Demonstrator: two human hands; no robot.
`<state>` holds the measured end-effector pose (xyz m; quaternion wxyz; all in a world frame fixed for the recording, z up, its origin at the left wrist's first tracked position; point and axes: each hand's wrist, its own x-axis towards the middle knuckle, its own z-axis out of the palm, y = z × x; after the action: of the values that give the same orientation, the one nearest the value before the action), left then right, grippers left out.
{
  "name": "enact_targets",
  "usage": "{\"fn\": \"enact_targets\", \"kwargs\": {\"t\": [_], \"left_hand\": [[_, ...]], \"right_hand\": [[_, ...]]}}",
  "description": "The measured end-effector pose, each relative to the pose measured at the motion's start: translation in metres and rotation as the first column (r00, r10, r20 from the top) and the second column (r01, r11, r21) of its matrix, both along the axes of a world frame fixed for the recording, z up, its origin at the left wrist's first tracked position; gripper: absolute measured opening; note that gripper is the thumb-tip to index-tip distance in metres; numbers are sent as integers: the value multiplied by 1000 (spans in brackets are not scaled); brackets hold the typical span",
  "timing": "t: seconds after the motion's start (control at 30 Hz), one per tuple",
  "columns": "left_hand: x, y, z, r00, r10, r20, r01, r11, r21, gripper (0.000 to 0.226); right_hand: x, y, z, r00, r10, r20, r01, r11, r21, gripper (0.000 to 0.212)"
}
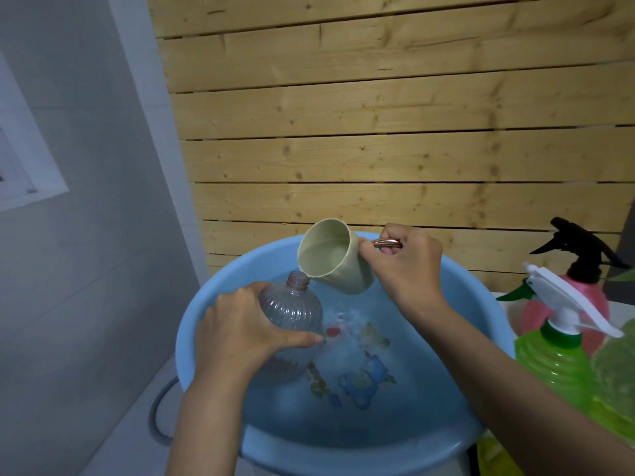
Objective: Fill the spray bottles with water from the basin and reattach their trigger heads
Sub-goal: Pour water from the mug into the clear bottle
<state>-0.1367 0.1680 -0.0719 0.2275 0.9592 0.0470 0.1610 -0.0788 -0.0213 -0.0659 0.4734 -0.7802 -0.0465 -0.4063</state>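
A clear ribbed spray bottle [295, 309] without its trigger head stands tilted over the blue basin [192, 324], which holds water. My left hand [240, 333] grips the bottle's body from the left. A pale cream cup [335, 257] with water in it is tipped, its rim touching the bottle's open neck. My right hand [405, 261] holds the cup by its copper-coloured handle [386, 242].
At the right stand a green spray bottle with a white trigger head [549, 355] and a pink spray bottle with a black trigger head [580, 290]. A wooden plank wall [395, 115] rises behind the basin. A grey wall lies to the left.
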Motion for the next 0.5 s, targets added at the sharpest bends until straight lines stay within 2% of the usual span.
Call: {"fn": "enact_targets", "kwargs": {"t": [0.37,0.5], "left_hand": [[-1,0,0,1000,-11,8,10,1000,11,77],[-1,0,0,1000,-16,9,16,1000,0,76]], "right_hand": [[0,-1,-1,999,3,37,-2,999,-39,41],[0,0,-2,998,3,65,0,999,-54,45]]}}
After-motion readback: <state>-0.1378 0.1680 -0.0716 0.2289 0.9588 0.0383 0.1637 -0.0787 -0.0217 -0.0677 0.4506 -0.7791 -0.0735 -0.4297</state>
